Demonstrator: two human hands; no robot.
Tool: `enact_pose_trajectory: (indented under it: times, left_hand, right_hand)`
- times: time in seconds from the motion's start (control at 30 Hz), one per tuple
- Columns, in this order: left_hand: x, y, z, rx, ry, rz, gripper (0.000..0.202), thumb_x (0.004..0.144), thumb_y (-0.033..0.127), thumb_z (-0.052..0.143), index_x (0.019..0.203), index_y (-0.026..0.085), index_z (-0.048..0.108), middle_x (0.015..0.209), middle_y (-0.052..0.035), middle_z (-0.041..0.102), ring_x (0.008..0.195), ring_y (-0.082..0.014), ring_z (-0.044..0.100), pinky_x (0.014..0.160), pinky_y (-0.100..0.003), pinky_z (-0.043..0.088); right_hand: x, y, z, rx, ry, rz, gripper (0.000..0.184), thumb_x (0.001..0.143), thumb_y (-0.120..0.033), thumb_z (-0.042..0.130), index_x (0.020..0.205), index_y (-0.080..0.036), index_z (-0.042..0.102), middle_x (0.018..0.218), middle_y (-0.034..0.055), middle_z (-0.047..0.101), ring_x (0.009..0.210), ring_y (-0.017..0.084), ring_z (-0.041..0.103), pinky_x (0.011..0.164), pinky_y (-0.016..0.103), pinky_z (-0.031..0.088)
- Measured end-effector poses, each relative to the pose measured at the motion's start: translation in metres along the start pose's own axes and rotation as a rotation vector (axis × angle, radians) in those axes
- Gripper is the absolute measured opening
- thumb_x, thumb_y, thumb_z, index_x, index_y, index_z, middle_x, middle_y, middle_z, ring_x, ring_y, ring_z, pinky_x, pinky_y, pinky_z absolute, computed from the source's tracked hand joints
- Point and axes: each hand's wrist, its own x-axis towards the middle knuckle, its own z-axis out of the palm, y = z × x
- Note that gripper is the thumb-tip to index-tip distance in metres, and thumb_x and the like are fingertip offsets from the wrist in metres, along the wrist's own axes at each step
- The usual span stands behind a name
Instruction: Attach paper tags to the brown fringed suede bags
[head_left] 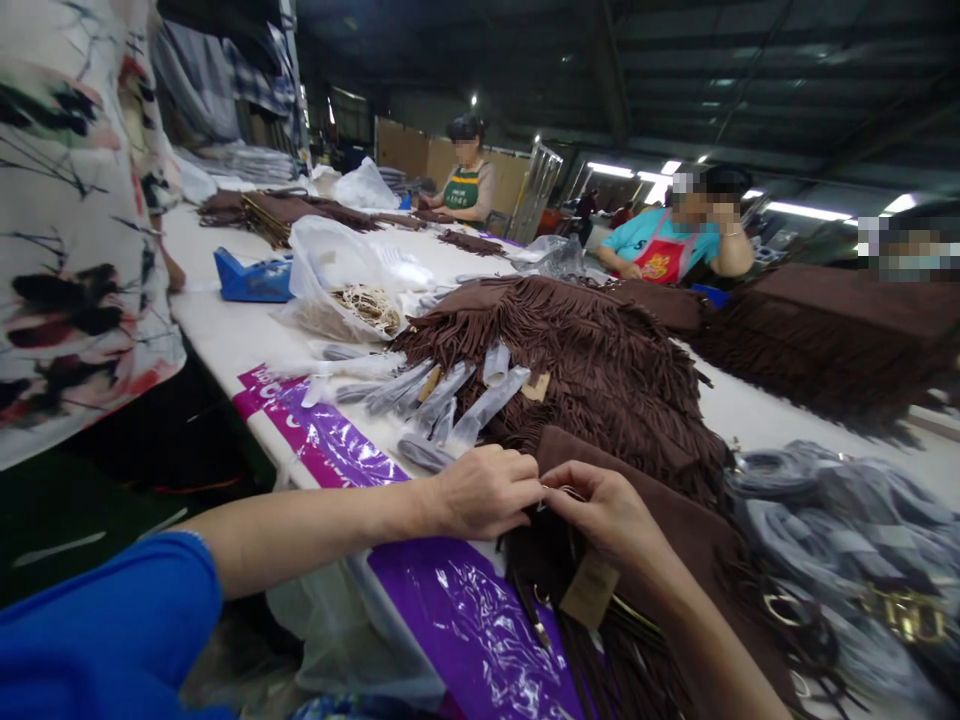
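Brown suede, fringed, makes up the bag (660,540) under both hands at the near edge of the table (217,340); the left hand (484,492) is curled, its thumb and fingertips pinched together at the bag's top edge; the right hand (604,510) meets it fingertip to fingertip, likewise pinched on something small and pale between them, too small to identify; neither hand is spread. A tan paper tag (590,590) hangs just below the right hand, against the bag's fringe. The bag lies partly on a purple plastic sheet (465,620) that runs along the table edge; beyond the hands, a heap of brown fringed pieces (592,370) carries several clear plastic sleeves (450,400) laid across it. To the right, touching the bag, lies a pile of grey straps (840,530) with brass buckles (907,615).

Containers: an open clear plastic bag (337,270) further up the table holds a tangle of pale cord (369,305); a blue tray (251,278) stands just beside it, contents not discernible.

Other persons: one in a floral garment (75,220) stands at the left; one in a green apron (465,185) at the far end; one in a red apron (667,250) seated across, beside a further stack of brown fringed goods (840,340).
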Motion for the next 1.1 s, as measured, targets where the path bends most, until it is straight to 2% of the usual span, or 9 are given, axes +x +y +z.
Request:
enact_pose_trajectory:
  times: [0.07,0.2,0.43,0.57,0.67,0.77,0.87,0.97,1.1]
  left_hand:
    - [0.004,-0.001,0.008,0.032,0.050,0.003,0.016,0.093,0.032,0.053,0.093,0.016,0.059,0.091,-0.0056,0.060,0.079,-0.0189,0.053,0.064,-0.033,0.040]
    - [0.010,-0.006,0.012,0.043,0.065,0.047,0.027,0.099,0.025,0.038,0.086,0.018,0.060,0.084,-0.0044,0.061,0.074,-0.0155,0.052,0.065,-0.032,0.036]
    - [0.008,-0.008,0.019,0.053,0.127,0.122,0.027,0.098,0.023,0.038,0.083,0.019,0.060,0.078,-0.0017,0.059,0.069,-0.0143,0.049,0.067,-0.033,0.034]
    - [0.012,-0.006,0.023,0.046,0.071,0.085,0.020,0.092,0.019,0.041,0.081,0.017,0.057,0.076,-0.0036,0.057,0.069,-0.0167,0.049,0.066,-0.034,0.036]
    - [0.016,-0.009,0.021,-0.186,0.059,-0.082,0.009,0.086,0.016,0.044,0.080,0.016,0.051,0.078,-0.0040,0.054,0.073,-0.0163,0.050,0.067,-0.030,0.040]
    - [0.018,-0.015,0.015,-0.582,0.131,-0.324,0.007,0.084,0.015,0.042,0.079,0.017,0.046,0.074,0.0007,0.049,0.067,-0.0118,0.045,0.064,-0.024,0.039]
    - [0.018,-0.018,0.006,-0.850,0.143,-0.494,0.009,0.086,0.021,0.043,0.079,0.017,0.046,0.069,0.0036,0.045,0.062,-0.0095,0.040,0.060,-0.021,0.037]
    - [0.021,-0.017,-0.003,-0.978,0.156,-0.540,0.012,0.087,0.025,0.044,0.080,0.016,0.047,0.068,0.0040,0.045,0.060,-0.0085,0.039,0.057,-0.020,0.035]
    - [0.033,-0.012,-0.015,-0.940,0.197,-0.451,0.007,0.083,0.021,0.047,0.079,0.016,0.048,0.069,0.0040,0.046,0.062,-0.0088,0.040,0.060,-0.021,0.035]
  right_hand:
    - [0.001,0.002,0.000,0.026,-0.011,0.001,0.030,0.071,-0.045,0.060,0.078,-0.017,0.070,0.076,0.0031,0.070,0.071,0.021,0.060,0.067,0.031,0.042]
    - [0.000,0.003,-0.002,0.105,-0.017,0.013,0.028,0.068,-0.042,0.061,0.074,-0.016,0.069,0.074,0.0031,0.069,0.071,0.020,0.058,0.068,0.031,0.041]
    - [0.001,0.005,0.001,0.244,-0.040,0.026,0.024,0.065,-0.037,0.064,0.073,-0.014,0.068,0.070,0.0021,0.067,0.064,0.016,0.055,0.062,0.027,0.039]
    - [0.001,0.006,0.002,0.261,-0.059,0.009,0.026,0.068,-0.039,0.067,0.075,-0.014,0.069,0.073,0.0030,0.068,0.068,0.017,0.057,0.065,0.027,0.041]
    - [-0.004,0.002,-0.001,0.314,-0.128,0.019,0.035,0.074,-0.045,0.066,0.088,-0.013,0.069,0.081,0.0039,0.068,0.074,0.017,0.057,0.069,0.028,0.042]
    - [-0.013,-0.004,-0.006,0.343,-0.130,0.086,0.048,0.078,-0.052,0.062,0.107,-0.013,0.065,0.077,0.0016,0.064,0.064,0.014,0.052,0.058,0.025,0.038]
    - [-0.021,-0.007,-0.009,0.346,-0.115,0.139,0.053,0.077,-0.054,0.062,0.112,-0.014,0.063,0.074,0.0012,0.062,0.060,0.014,0.050,0.050,0.024,0.031]
    - [-0.024,-0.009,-0.009,0.331,-0.126,0.113,0.049,0.078,-0.053,0.060,0.109,-0.015,0.063,0.081,0.0028,0.064,0.066,0.015,0.053,0.053,0.025,0.035]
    - [-0.018,-0.013,-0.002,0.318,-0.123,-0.027,0.034,0.081,-0.049,0.061,0.093,-0.017,0.066,0.078,0.0003,0.061,0.068,0.015,0.052,0.061,0.026,0.039]
